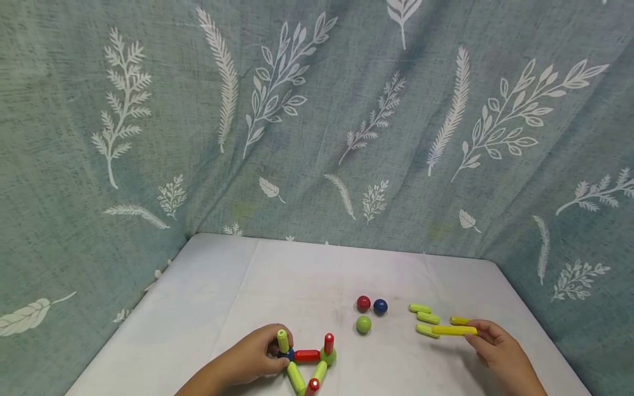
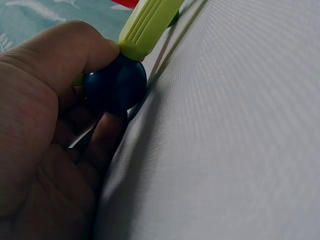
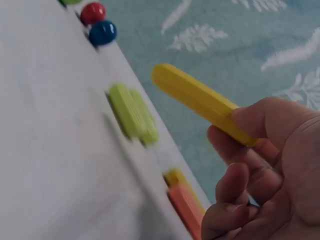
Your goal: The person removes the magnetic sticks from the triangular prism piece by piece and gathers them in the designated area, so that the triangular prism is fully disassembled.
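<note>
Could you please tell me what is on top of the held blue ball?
A light-green stick stands on the blue ball; the left hand hides part of the ball from view.

Left hand (image 1: 255, 355) covers part of the blue ball (image 1: 289, 355) from the head cam, annoyingly. The nearest red stick (image 1: 312, 387) gets chopped by the bottom edge, so can't tell what its foot sits in. The yellow stick (image 1: 453, 330) blocks some of a pale green one (image 1: 424, 329). Right wrist view's kinda blurry: the orange stick (image 3: 185, 205) loses its lower end by the right hand (image 3: 280, 160), and the green ball (image 3: 71, 1) is just a sliver.
</note>
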